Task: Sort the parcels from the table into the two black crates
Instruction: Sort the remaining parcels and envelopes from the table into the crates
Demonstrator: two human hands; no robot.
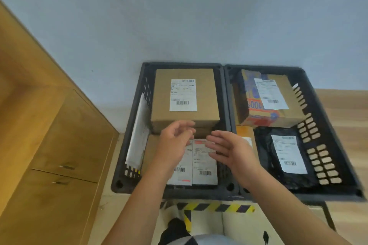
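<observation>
Two black crates stand side by side on the floor by the wall. The left crate (127,131) holds a large brown box (205,93) with a white label, a white envelope (138,135) upright against its left wall, and flat labelled parcels (204,163) at the front. The right crate (326,125) holds a brown printed box (264,117), a black bag parcel (266,155) with a label, and an orange parcel (244,133). My left hand (175,141) and right hand (233,151) hover over the left crate's front parcels, fingers relaxed, holding nothing.
A wooden cabinet (49,145) with drawers runs along the left. A grey-white wall (179,15) rises behind the crates. Yellow-black hazard tape (217,208) marks an edge just before the crates. Wood floor (344,109) shows at the right.
</observation>
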